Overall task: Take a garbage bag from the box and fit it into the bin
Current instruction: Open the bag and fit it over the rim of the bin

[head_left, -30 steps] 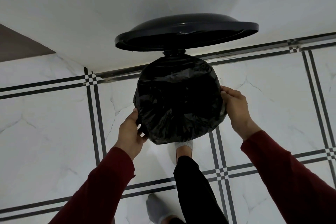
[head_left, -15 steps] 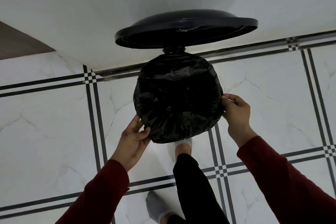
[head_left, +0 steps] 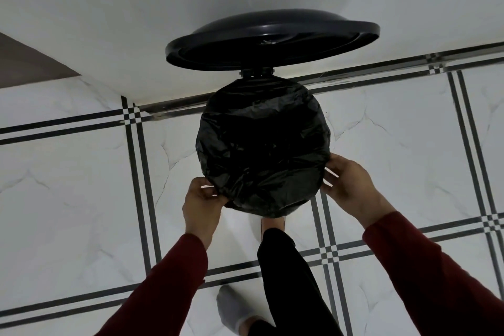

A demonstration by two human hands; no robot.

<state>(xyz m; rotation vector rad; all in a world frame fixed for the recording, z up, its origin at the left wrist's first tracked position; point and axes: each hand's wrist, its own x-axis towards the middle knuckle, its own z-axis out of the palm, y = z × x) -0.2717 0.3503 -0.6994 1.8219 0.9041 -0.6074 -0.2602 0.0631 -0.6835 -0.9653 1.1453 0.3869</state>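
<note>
The bin [head_left: 263,144] stands on the tiled floor [head_left: 81,172] against the white wall [head_left: 136,22], and everything here is placed from it. At its near-left edge the left hand [head_left: 203,206] curls its fingers and thumb round a fold of the garbage bag [head_left: 261,188], which is already spread over the bin's mouth and turned down over the rim all the way round. If this hand pulls too hard, the thin film could tear at the rim, or the far side could slip off and drop inside.

Behind and above the bin the lid [head_left: 272,41] stands open. A foot [head_left: 272,222] is just in front of the bin's base, probably on a pedal, though the pedal itself is hidden. Should that foot lift, the lid would likely fall onto the bag, and onto the hands.

At the bin's near-right edge the right hand [head_left: 347,185] pinches the bag's overhang between thumb and fingers. Uneven tugging between the two hands could drag the bag off centre, leaving one side with too little overlap to hold once rubbish weighs it down. Air trapped below may also keep the bag from settling to the bottom.
</note>
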